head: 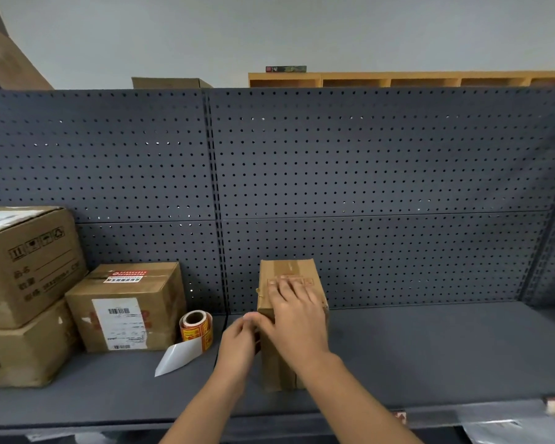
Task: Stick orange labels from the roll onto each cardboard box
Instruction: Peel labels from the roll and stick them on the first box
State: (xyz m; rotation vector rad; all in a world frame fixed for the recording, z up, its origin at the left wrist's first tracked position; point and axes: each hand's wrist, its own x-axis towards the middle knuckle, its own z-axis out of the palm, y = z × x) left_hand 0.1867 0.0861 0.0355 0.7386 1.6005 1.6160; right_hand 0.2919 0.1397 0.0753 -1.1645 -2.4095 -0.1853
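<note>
Right hand (293, 310) lay flat, pressing the box (289, 315) top mid-shelf, apparently seating a label; left hand (239, 339) steadied its side, fingers curled.

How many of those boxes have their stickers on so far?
One looks done: the medium box carries a red label on top. In hand: the right hand lies flat on the narrow box, where a faint label shows, while the left hand touches its side. The two stacked boxes show no orange label. The label roll stands nearby.
</note>
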